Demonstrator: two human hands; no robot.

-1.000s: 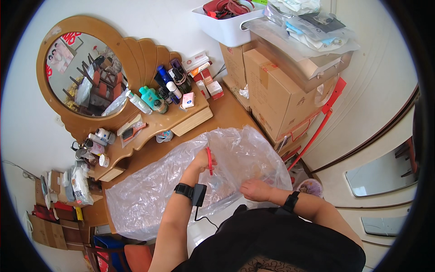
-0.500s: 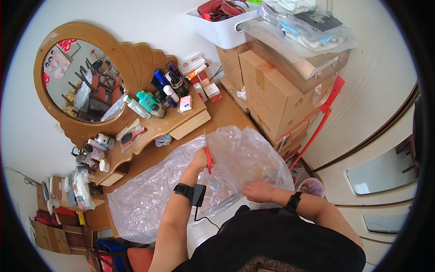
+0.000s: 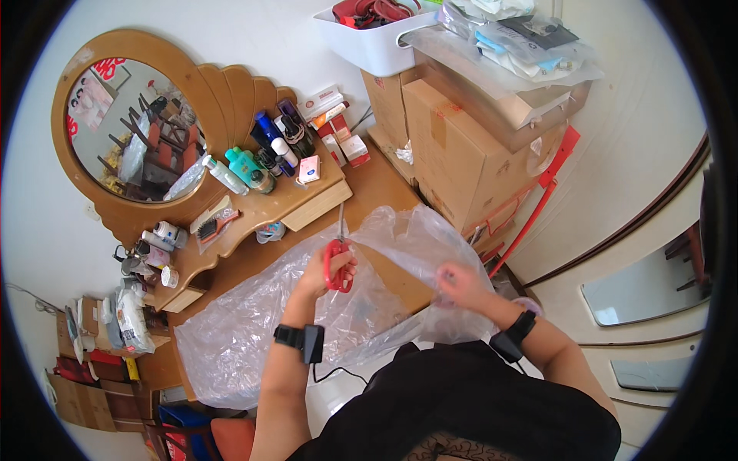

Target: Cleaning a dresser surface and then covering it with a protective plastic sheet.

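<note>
My left hand (image 3: 317, 270) grips a pair of red-handled scissors (image 3: 338, 278), blades pointing away toward the back of the dressing table. Beneath it a wide sheet of clear plastic (image 3: 254, 330) lies crumpled over the tabletop. My right hand (image 3: 459, 286) is closed on a section of clear plastic film (image 3: 434, 240) at the right, pulled aside from the larger part. Between the two parts a strip of brown tabletop (image 3: 400, 280) shows. The fingertips of my right hand are somewhat blurred.
A wooden dressing table (image 3: 384, 188) carries an oval mirror (image 3: 138, 131), several bottles (image 3: 242, 167), small boxes and a hairbrush (image 3: 217, 224). Stacked cardboard boxes (image 3: 453, 146) stand at the right, with a white bin (image 3: 369, 42) behind. Beside them runs a red metal frame (image 3: 530, 223).
My left hand with the scissors has drawn back and left, turning the handles into view. My right hand has moved away from me, shifting the right part of the plastic and baring some tabletop.
</note>
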